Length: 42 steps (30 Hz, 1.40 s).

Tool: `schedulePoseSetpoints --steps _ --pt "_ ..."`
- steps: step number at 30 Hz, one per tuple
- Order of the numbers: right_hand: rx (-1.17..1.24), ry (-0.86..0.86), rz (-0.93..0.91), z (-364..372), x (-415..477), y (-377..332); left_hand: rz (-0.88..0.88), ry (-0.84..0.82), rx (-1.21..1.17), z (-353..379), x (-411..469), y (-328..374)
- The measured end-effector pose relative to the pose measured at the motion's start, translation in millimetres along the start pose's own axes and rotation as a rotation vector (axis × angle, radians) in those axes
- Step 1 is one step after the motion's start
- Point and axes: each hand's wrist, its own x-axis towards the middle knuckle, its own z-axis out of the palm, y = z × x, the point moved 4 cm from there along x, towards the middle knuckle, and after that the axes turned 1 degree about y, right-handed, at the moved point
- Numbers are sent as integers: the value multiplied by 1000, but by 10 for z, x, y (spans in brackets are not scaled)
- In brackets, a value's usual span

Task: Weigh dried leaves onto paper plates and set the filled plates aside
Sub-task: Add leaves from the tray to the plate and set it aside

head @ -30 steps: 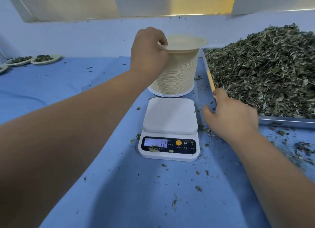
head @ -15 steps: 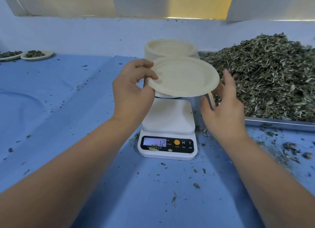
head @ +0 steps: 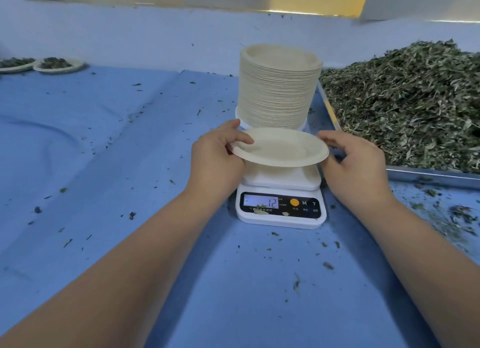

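The scale (head: 280, 217) shows 12 on its lit display (head: 261, 201), with a dash at the display's left edge. Right of the orange button (head: 294, 202) stand M and T; the smaller print is illegible.

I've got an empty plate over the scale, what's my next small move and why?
Probably lower the paper plate onto the scale and let go. Your left hand pinches its rim, your right hand is at the opposite rim, and the empty plate seems to hover above the platform, so nothing can be weighed yet.
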Motion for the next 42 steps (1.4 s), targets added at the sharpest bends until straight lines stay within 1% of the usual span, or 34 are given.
schedulePoseSetpoints --steps 3,6,10,16,20,23,27,30,35,42 --pt "41 -11 29 4 -10 -3 -40 -77 12 10 52 -77" --pt "29 14 4 -32 -24 -26 -100 -141 -44 -33 78 -147" --pt "-23 -9 -16 -43 -39 -11 -198 -117 -26 -120 105 -312" --pt "-138 -138 32 -89 -13 70 -212 -92 -26 -139 119 -389" --pt "-151 -138 53 -109 -11 88 -276 -65 -114 -120 95 -375" --pt "-174 -122 55 -119 -8 108 -352 1 -240 -125 97 -347" --pt "-237 -116 64 -131 5 132 -463 18 -395 -105 106 -328" --pt "-264 -98 59 -142 9 125 -473 18 -406 -95 110 -343" --pt "-342 -154 115 -122 3 127 -468 4 -368 -80 128 -377" --pt "-342 -167 117 -118 -10 96 -452 -13 -342 -68 121 -376"
